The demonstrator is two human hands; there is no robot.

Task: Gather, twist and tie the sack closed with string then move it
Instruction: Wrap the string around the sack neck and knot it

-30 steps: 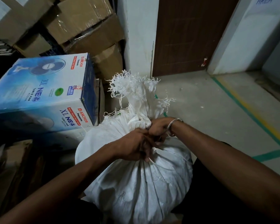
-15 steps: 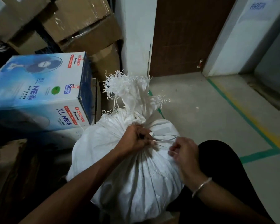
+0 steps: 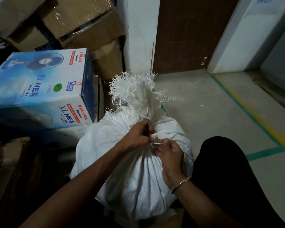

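A full white woven sack point(image 3: 135, 181) stands on the floor in front of me. Its mouth is gathered into a twisted neck with a frayed top point(image 3: 135, 89). My left hand point(image 3: 138, 134) has its fingers curled at the base of the neck and pinches the white string point(image 3: 157, 142). My right hand point(image 3: 169, 152), with a metal bangle on the wrist, pinches the same string just to the right, where it forms a small loop between both hands. A loose string end point(image 3: 175, 134) sticks up to the right.
A blue table-fan box point(image 3: 39, 89) sits left of the sack, with stacked cardboard boxes point(image 3: 82, 22) behind it. A white pillar point(image 3: 138, 35) and a brown door point(image 3: 187, 33) are beyond. The concrete floor point(image 3: 204, 109) on the right has green and yellow tape lines. My dark-clothed knee point(image 3: 220, 170) is right of the sack.
My right hand went from the neck out to the right, pulling string, then came back close to my left hand. A small loop of string now shows between them.
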